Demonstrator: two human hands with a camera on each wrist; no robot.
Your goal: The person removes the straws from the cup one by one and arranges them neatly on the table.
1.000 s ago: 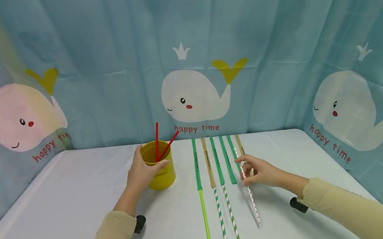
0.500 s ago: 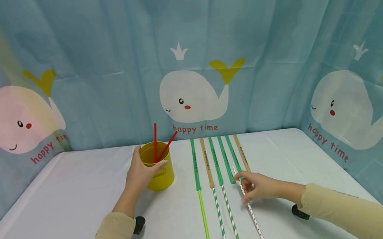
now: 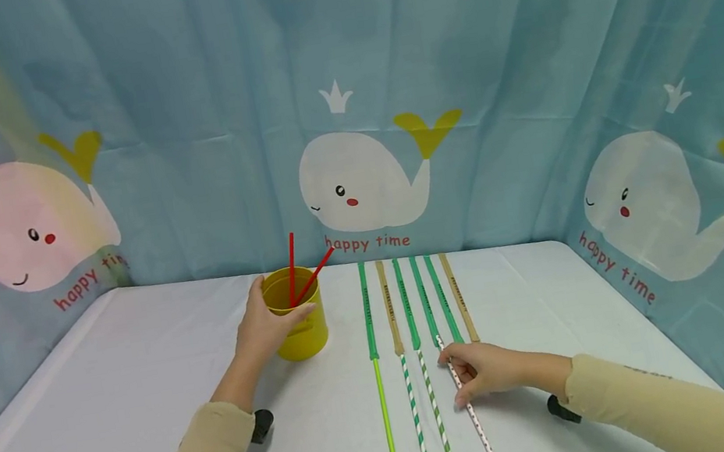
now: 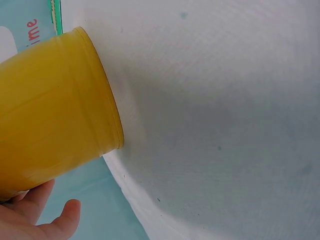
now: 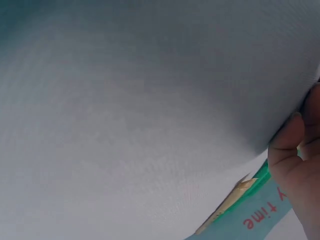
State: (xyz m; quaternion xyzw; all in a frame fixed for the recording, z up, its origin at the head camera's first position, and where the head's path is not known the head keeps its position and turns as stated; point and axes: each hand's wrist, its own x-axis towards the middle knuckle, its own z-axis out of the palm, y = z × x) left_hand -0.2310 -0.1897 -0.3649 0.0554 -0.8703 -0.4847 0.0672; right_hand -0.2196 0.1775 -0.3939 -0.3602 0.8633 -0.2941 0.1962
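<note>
My left hand holds the side of a yellow bucket, thumb at the front near the rim. Two red straws lean inside it and stick out above. In the left wrist view the bucket's wall fills the left, with fingers against it. My right hand pinches a white straw with red dots, its far end at the lower end of a green strip. In the right wrist view the fingers are bent close to the tabletop; the straw cannot be made out there.
More flat green and tan strips with black print lie side by side. A lime straw and two green-striped straws continue from three strips towards me. Behind the white table hangs a blue whale-print curtain.
My right hand has brought the dotted straw towards me, left and down, to the end of the fourth strip from the left. The left hand stays on the bucket.
</note>
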